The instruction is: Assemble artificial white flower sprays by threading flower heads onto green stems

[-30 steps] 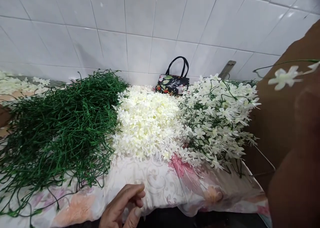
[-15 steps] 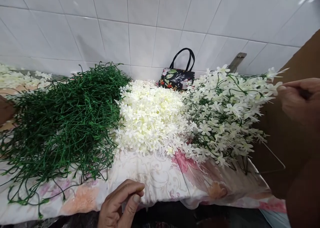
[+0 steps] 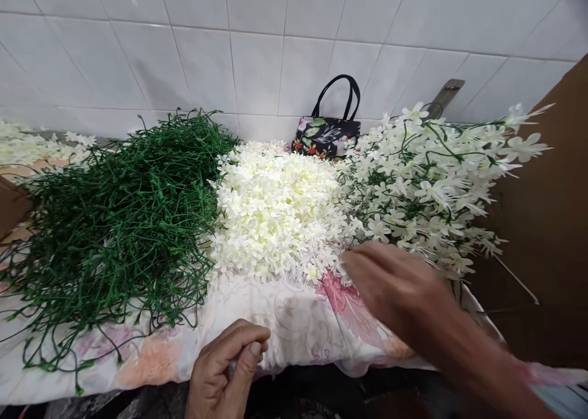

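My left hand (image 3: 229, 370) rests near the front edge of the cloth, thumb and index finger pressed together. Anything between those fingertips is too small or too hidden to name. My right hand (image 3: 390, 275), smeared by motion, is over the right end of the loose white flower heads (image 3: 275, 204); its fingertips do not show clearly. Behind and beyond it lie finished-looking white flower sprays (image 3: 427, 186) with green stems. To the left spreads a large tangled heap of green plastic stems (image 3: 133, 217).
A floral cloth (image 3: 275, 309) covers the table. Against the tiled wall (image 3: 257, 70) stands a small black flowered handbag (image 3: 327, 136). A brown cardboard piece (image 3: 546, 223) rises at the right, and a metal bracket (image 3: 445, 97) is by the wall. More white flowers (image 3: 37, 143) lie far left.
My right hand has come away from the spray at the far right and swung left and down toward the white flower heads. My left hand keeps its pinch. The view has shifted slightly.
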`<state>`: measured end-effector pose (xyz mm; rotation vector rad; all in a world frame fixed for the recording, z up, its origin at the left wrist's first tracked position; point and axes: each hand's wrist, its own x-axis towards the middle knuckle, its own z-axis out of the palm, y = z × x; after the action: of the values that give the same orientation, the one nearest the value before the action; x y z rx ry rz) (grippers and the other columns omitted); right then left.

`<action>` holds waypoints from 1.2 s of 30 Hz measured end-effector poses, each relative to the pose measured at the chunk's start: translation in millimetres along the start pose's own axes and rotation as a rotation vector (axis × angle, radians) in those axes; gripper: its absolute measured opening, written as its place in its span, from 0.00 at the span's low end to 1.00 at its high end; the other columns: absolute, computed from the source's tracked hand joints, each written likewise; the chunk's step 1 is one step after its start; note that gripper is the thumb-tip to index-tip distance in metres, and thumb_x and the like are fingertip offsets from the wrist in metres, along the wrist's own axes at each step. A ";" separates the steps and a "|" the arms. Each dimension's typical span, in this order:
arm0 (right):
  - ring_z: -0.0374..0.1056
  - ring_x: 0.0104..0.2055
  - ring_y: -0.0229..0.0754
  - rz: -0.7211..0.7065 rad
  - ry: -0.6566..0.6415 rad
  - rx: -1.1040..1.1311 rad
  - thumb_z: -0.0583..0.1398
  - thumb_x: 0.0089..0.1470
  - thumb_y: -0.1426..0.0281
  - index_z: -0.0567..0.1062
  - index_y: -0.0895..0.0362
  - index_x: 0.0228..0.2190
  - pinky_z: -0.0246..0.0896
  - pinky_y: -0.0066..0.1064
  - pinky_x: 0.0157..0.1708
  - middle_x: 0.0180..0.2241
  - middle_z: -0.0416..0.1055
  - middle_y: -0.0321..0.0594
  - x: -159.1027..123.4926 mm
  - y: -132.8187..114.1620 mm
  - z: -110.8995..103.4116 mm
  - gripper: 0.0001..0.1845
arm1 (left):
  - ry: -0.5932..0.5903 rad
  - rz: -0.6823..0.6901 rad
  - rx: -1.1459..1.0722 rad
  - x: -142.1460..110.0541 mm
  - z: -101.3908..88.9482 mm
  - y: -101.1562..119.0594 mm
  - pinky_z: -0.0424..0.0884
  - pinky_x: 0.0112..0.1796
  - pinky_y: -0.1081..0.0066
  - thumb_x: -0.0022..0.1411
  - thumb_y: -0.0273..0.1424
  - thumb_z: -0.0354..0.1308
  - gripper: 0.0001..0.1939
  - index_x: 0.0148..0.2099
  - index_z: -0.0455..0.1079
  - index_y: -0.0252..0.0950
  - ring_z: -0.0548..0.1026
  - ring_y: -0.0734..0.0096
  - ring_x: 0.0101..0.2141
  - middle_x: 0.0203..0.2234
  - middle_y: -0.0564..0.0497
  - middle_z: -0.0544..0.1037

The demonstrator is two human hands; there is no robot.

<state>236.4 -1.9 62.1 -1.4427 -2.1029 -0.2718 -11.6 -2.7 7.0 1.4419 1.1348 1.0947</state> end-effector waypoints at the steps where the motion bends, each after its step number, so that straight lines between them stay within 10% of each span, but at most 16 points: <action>1: 0.58 0.29 0.40 -0.041 -0.097 -0.135 0.52 0.52 0.84 0.70 0.58 0.24 0.51 0.33 0.28 0.26 0.65 0.40 2.5 -5.7 15.1 0.13 | -0.005 0.010 0.009 0.5 0.5 0.8 0.68 0.25 0.74 0.56 0.36 0.58 0.10 0.28 0.76 0.37 0.71 0.70 0.22 0.20 0.50 0.74; 5: 0.58 0.29 0.42 -0.069 -0.207 -0.437 0.54 0.45 0.89 0.70 0.59 0.22 0.51 0.34 0.31 0.25 0.65 0.42 9.8 -7.5 50.3 0.14 | -0.024 0.018 0.018 0.5 -0.6 -1.3 0.67 0.25 0.75 0.57 0.35 0.57 0.10 0.29 0.76 0.36 0.71 0.71 0.23 0.20 0.50 0.74; 13: 0.57 0.29 0.42 -0.042 -0.172 -0.402 0.56 0.49 0.85 0.70 0.58 0.21 0.48 0.32 0.32 0.24 0.65 0.40 2.2 3.9 53.7 0.12 | -0.027 0.044 0.031 -0.2 1.6 -5.0 0.66 0.25 0.76 0.58 0.33 0.55 0.10 0.29 0.76 0.37 0.71 0.71 0.23 0.20 0.51 0.73; 36: 0.67 0.28 0.38 0.036 -0.004 0.316 0.53 0.55 0.77 0.67 0.57 0.36 0.61 0.29 0.28 0.26 0.70 0.38 -16.4 -47.9 82.6 0.06 | -0.045 0.323 0.359 14.9 10.9 -7.3 0.69 0.30 0.77 0.58 0.19 0.50 0.10 0.38 0.70 0.34 0.73 0.73 0.28 0.27 0.51 0.74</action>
<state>169.3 4.6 -7.5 -1.2905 -2.0132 0.0759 0.7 11.0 -0.5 1.9749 1.1315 1.1062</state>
